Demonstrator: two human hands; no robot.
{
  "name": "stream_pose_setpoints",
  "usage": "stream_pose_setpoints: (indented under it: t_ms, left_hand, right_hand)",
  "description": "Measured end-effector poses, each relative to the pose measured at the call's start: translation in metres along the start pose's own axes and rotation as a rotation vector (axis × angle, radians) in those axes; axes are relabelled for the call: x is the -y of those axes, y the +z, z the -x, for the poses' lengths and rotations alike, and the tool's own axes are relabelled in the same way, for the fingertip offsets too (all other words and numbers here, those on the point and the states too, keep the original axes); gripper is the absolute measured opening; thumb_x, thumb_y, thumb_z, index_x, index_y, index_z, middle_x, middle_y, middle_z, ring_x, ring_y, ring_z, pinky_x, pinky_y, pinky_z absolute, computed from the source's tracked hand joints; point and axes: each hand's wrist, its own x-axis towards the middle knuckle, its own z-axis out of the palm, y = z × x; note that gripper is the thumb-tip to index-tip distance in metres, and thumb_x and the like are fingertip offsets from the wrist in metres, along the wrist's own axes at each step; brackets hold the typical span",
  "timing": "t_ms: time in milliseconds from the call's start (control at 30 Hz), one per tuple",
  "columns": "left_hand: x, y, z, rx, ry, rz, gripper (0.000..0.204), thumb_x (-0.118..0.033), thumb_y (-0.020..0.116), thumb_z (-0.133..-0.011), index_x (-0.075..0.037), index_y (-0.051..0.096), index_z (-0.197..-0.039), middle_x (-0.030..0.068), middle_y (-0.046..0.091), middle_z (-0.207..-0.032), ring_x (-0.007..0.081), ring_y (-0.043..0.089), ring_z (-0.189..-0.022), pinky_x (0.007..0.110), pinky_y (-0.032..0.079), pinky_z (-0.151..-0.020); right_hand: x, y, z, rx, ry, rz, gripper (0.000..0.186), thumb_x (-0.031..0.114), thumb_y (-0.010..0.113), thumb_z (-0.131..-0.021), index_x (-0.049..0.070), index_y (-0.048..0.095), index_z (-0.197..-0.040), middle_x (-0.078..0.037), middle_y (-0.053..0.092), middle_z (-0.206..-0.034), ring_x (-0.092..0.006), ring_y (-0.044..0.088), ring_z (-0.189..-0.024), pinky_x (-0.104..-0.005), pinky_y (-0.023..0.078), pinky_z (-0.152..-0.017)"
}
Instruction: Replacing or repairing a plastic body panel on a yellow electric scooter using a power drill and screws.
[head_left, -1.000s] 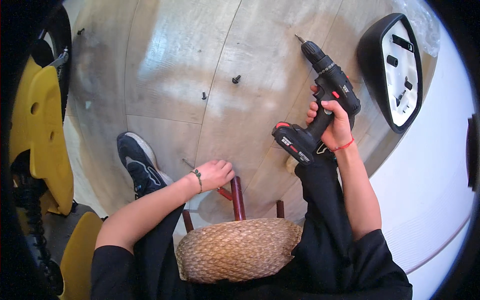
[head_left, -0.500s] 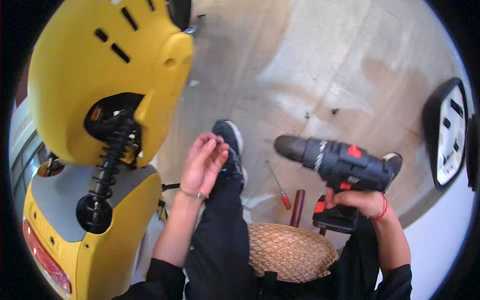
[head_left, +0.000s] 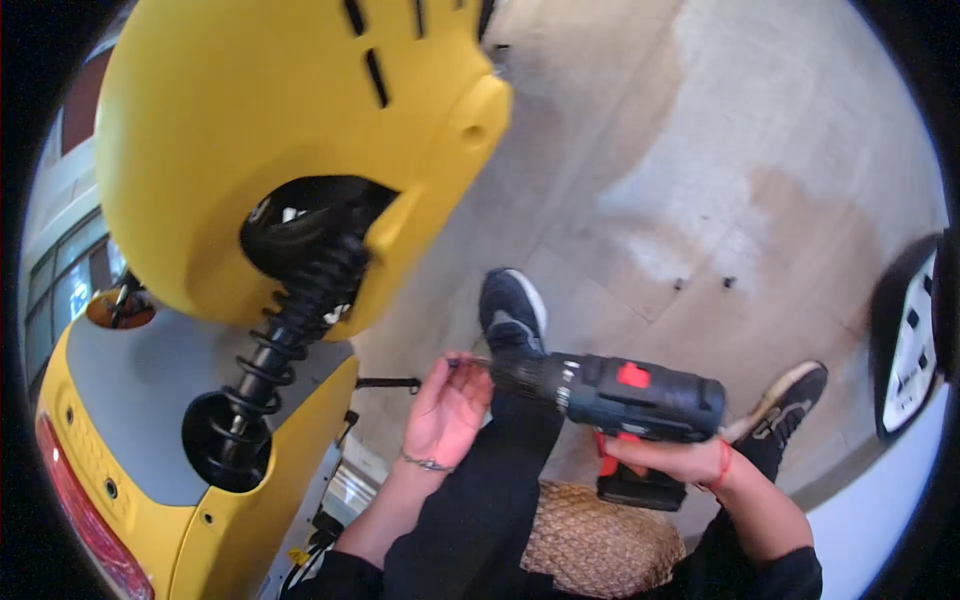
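A black cordless drill [head_left: 650, 395] with red switches lies level in front of me. My right hand [head_left: 670, 458] is wrapped round its grip, just above the battery. The chuck points left, and its thin bit reaches the fingertips of my left hand [head_left: 450, 412]. Palm up, that hand has its fingers curled and pinches a small dark screw-like piece [head_left: 455, 363], too small to make out well. To the left stands a yellow scooter body [head_left: 200, 170]. A black coil-spring shock absorber [head_left: 280, 350] runs from the opening in its panel to the grey-topped lower section [head_left: 150, 390].
Two small dark bits [head_left: 729, 283] lie on the tiled floor [head_left: 600, 250] ahead. A woven straw seat [head_left: 600, 535] sits between my legs. At the far right is a black-rimmed white panel [head_left: 910, 340]. My shoes [head_left: 512, 308] stand on both sides.
The drill has moved left and down, bringing its bit to my left fingertips. My view has shifted left, so the scooter shows farther right. The screwdriver on the floor is out of sight.
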Motion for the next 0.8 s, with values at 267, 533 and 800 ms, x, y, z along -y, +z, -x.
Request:
stream_pose_setpoints:
  t_ms: [267,533,800]
  left_hand:
    - [-0.010,-0.007,0.007,0.013,0.097,0.038,0.018,-0.021,0.048,-0.095,-0.009,0.055,-0.106,0.0037,0.060,-0.104,0.0184,0.057,-0.102,0.035,0.049,-0.087]
    - [-0.022,-0.020,0.017,-0.061,0.097,0.049,0.018,-0.020,0.050,-0.094,-0.008,0.055,-0.106,0.0073,0.060,-0.105,0.0182,0.057,-0.099,0.030,0.049,-0.086]
    - [-0.015,-0.008,0.005,-0.065,0.152,-0.026,0.013,-0.015,0.052,-0.092,-0.006,0.053,-0.101,0.0111,0.059,-0.103,0.0153,0.060,-0.089,0.027,0.052,-0.082]
  right_hand:
    - [0.010,0.012,-0.016,0.012,-0.288,0.255,0.030,0.007,0.072,-0.073,0.003,0.062,-0.102,-0.005,0.065,-0.089,-0.0145,0.062,-0.080,-0.0280,0.050,-0.074]
    - [0.006,0.012,-0.035,0.106,-0.066,0.252,0.031,0.011,0.071,-0.074,0.003,0.061,-0.102,-0.007,0.064,-0.091,-0.0162,0.061,-0.082,-0.0308,0.049,-0.077]
    - [0.019,0.009,-0.029,0.048,0.016,0.186,0.023,0.005,0.065,-0.072,0.004,0.060,-0.095,-0.005,0.063,-0.086,-0.0153,0.061,-0.077,-0.0312,0.050,-0.072]
